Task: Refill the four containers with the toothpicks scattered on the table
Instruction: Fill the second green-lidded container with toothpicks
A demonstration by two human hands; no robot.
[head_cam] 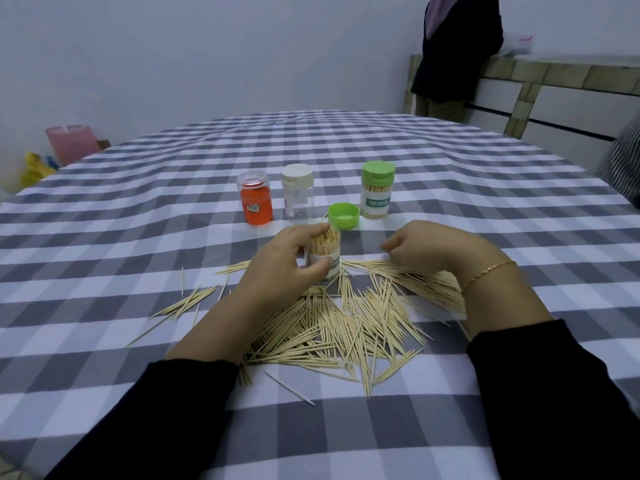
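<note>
My left hand grips an open clear container that stands upright and is packed with toothpicks. My right hand rests curled on the toothpicks at the right, fingers bent; whether it pinches any is hidden. A big heap of loose toothpicks lies on the checked tablecloth between my forearms. Behind stand an orange container, a white-lidded clear container and a green-lidded container full of toothpicks. A loose green lid lies upside down just beyond the held container.
The grey and white checked table stretches far back. A few stray toothpicks lie to the left of the heap. A person in dark clothes stands at a counter at the back right. Pink and yellow bags sit off the left edge.
</note>
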